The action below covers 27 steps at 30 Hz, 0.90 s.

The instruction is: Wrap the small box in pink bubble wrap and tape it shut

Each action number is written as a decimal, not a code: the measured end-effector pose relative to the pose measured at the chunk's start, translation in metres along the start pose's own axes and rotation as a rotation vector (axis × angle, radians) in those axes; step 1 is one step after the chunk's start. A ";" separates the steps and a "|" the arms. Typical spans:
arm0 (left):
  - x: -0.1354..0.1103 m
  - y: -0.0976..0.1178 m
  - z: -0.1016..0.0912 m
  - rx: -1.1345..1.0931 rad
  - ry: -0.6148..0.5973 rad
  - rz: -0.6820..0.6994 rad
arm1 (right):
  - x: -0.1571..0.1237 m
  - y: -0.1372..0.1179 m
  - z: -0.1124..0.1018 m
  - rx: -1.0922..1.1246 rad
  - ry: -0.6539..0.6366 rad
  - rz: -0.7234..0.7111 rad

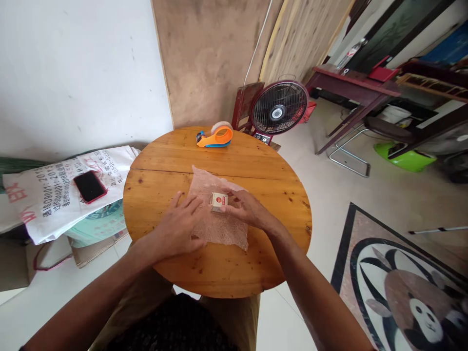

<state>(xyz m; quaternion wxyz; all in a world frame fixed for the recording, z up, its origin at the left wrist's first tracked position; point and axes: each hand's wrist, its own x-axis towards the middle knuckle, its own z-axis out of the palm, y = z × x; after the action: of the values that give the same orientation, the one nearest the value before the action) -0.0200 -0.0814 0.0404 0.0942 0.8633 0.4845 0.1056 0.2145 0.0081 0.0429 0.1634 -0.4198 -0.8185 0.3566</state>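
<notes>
A small white box with a red mark (219,201) sits on a pinkish sheet of bubble wrap (215,226) spread over a round wooden table (164,165). My right hand (245,208) pinches the box at its right side with thumb and fingers. My left hand (178,227) lies flat with fingers spread, pressing the sheet's left part just left of the box.
An orange tape dispenser (217,135) rests at the table's far edge. A black phone (89,186) lies on white printed sacks (54,195) to the left. A dark red floor fan (279,108) stands behind the table, a panda rug (402,287) to the right.
</notes>
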 end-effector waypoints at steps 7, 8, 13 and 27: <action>-0.019 0.028 0.026 0.016 0.053 0.060 | 0.012 0.008 0.001 0.252 0.126 -0.034; -0.017 0.028 0.030 0.027 0.076 0.061 | 0.015 0.010 0.001 0.275 0.147 -0.021; -0.003 0.024 0.032 0.033 0.226 0.114 | 0.019 0.020 -0.001 0.411 0.137 0.111; 0.086 -0.006 0.009 -0.347 0.151 -0.321 | 0.003 0.023 -0.019 0.539 0.032 0.135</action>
<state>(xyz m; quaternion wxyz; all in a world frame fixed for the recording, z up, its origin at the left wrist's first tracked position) 0.0213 -0.0049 0.0374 0.2203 0.7359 0.5955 0.2351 0.2367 0.0277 0.0392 0.2581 -0.4205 -0.6614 0.5649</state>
